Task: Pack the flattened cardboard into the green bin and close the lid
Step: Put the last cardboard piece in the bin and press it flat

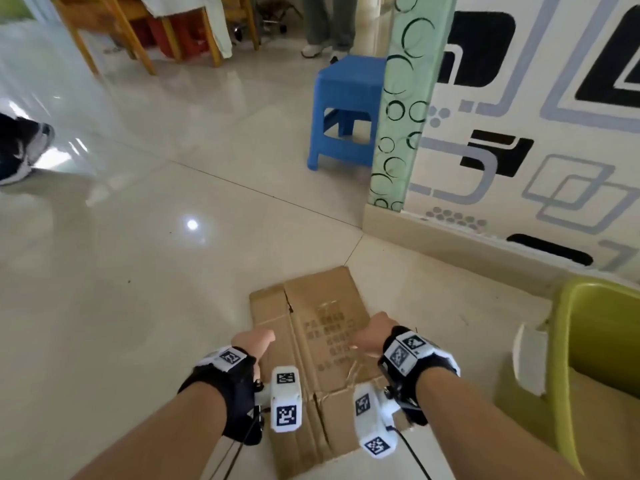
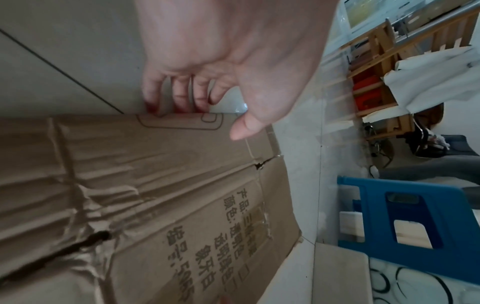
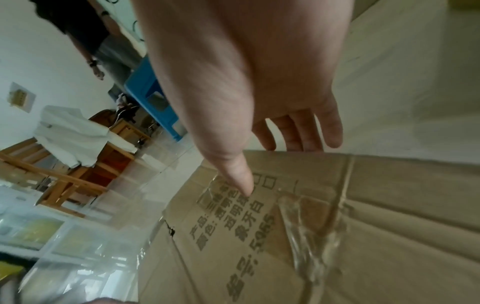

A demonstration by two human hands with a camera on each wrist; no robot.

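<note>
The flattened cardboard lies on the tiled floor just in front of me, brown, creased, with printed text and strips of clear tape. My left hand is at its left edge. In the left wrist view the fingers curl under that edge of the cardboard, with the thumb just above its face. My right hand holds the right edge; its fingers reach past the rim of the cardboard and the thumb presses on the print. The green bin stands open at the right, something brown inside.
A blue plastic stool stands ahead beside a patterned wall that runs along the right. Wooden furniture and a standing person's legs are at the back. A shoe shows at the left edge.
</note>
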